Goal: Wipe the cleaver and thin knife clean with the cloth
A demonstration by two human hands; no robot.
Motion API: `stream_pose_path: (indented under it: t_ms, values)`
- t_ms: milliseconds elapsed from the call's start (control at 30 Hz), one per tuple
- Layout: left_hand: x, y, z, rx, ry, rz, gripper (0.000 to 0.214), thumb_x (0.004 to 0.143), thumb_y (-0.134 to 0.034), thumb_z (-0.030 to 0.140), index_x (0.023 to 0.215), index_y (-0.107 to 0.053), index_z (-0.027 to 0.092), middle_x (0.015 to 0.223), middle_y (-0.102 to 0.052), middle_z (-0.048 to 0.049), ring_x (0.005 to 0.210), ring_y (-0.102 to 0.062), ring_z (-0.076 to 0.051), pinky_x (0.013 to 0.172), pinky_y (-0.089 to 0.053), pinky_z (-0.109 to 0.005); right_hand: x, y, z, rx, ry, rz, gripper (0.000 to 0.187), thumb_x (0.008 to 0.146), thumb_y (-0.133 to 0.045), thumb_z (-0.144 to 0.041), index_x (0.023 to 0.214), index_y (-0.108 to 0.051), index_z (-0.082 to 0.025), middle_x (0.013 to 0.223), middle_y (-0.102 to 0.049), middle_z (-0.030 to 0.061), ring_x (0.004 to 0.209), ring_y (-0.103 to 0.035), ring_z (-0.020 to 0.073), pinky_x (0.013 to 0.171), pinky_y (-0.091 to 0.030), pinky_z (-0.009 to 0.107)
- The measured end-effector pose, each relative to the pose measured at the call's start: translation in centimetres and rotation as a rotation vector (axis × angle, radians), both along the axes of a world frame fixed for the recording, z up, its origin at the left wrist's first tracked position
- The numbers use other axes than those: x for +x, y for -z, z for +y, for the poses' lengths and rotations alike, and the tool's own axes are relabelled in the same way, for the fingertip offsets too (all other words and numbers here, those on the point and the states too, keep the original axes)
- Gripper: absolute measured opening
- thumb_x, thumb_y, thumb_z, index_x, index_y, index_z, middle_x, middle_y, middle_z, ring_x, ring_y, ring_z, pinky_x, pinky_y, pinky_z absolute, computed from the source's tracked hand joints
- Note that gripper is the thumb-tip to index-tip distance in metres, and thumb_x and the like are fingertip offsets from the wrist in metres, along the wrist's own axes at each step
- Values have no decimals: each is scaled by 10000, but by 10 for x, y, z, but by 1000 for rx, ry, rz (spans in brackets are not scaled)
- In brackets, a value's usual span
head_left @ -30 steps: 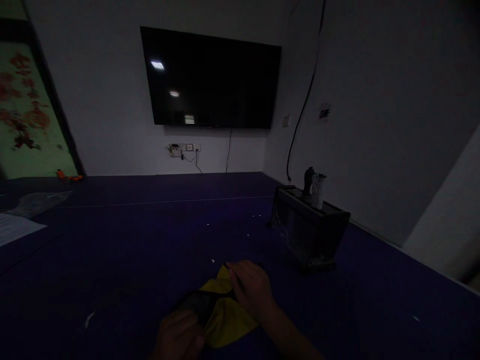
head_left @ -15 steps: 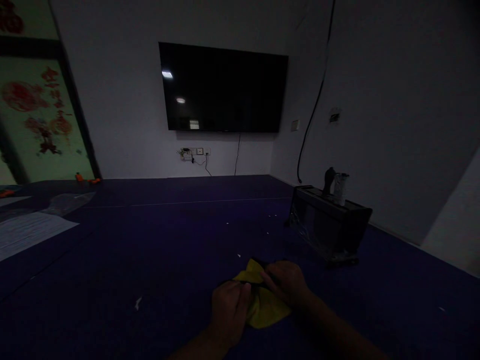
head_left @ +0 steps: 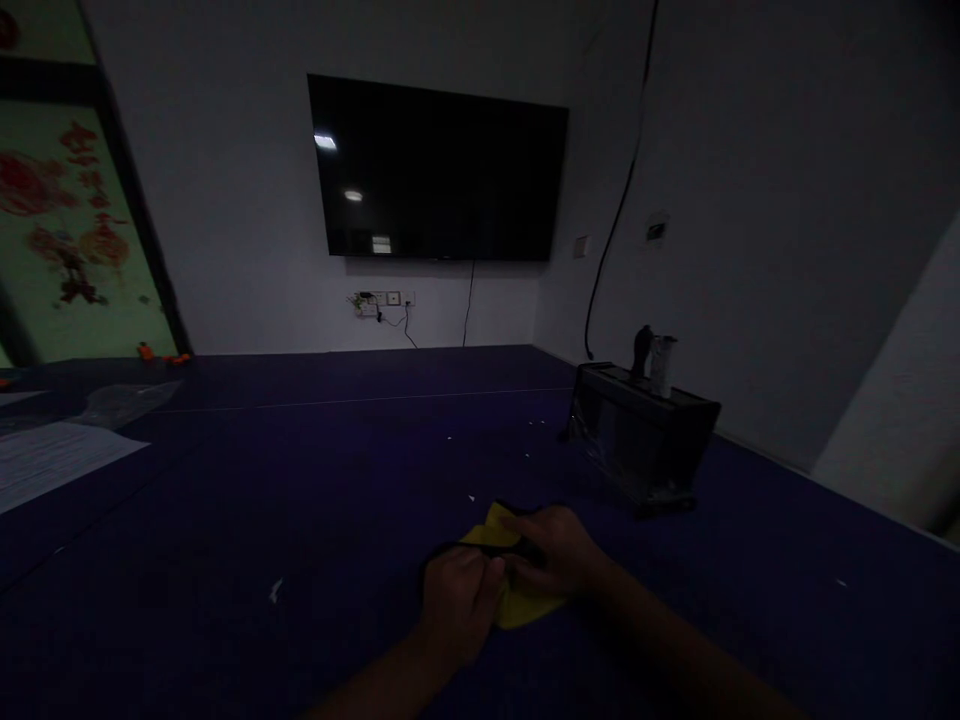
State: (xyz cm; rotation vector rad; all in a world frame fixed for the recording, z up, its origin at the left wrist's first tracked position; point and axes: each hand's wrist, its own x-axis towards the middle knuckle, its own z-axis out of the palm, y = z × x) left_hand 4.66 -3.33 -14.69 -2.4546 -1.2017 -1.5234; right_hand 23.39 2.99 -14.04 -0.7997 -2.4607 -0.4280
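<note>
A yellow cloth (head_left: 525, 604) with a dark edge is bunched between my two hands, low in the middle of the head view, over the dark blue floor covering (head_left: 315, 520). My left hand (head_left: 459, 600) is closed on the cloth's left side, thumb on top. On its right side, my right hand (head_left: 559, 550) also grips the fabric, with the fingers curled into a dark fold. The two hands are close together. Dim light hides much of the fingers and the underside of the cloth.
A black box-like case (head_left: 637, 435), with a clear cylinder (head_left: 661, 366) on top, stands to the right by the wall. Left lie a printed sheet (head_left: 60, 455) and clear plastic (head_left: 124, 403). White scraps (head_left: 276, 590) dot the floor. A television (head_left: 442, 175) hangs on the far wall.
My right hand has moved slightly left, closer to my left hand, and the cloth is more bunched. The whole view has shifted a little. Both hands still grip the cloth.
</note>
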Motion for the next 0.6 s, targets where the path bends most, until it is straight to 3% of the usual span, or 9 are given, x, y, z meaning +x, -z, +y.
stream_pose_path:
  t_ms: [133,267,433,600]
  values:
    - [-2,1,1,-2,0,-13,444,916,-264,290,555,-487,158,495,-520,-4,473,-486,-87,500,-306,-219,-6,-4,0,22,-38,-73,351,740,-531,-347,1044,-581,-180,651,-652,31,573,-605,176,508,-330,265]
    - [-2,1,2,19,-14,-6,438,914,-266,285,553,-482,161,490,-515,-5,465,-481,-88,487,-301,-220,-13,-7,3,91,-21,-139,160,799,-472,-224,860,-613,-179,582,-621,20,515,-576,150,479,-302,255]
    - [-1,-2,2,78,-23,33,375,902,-299,250,611,-520,163,558,-563,-18,528,-521,-105,520,-335,-226,-14,-8,3,185,7,14,186,831,-422,-203,754,-588,-172,587,-603,27,507,-543,132,503,-314,252]
    - [-3,-8,-4,76,-145,1,239,873,-378,258,733,-549,168,667,-596,-38,648,-548,-143,608,-395,-258,-5,-15,-2,163,-47,150,183,787,-410,-234,714,-563,-164,617,-590,46,566,-539,157,546,-336,268]
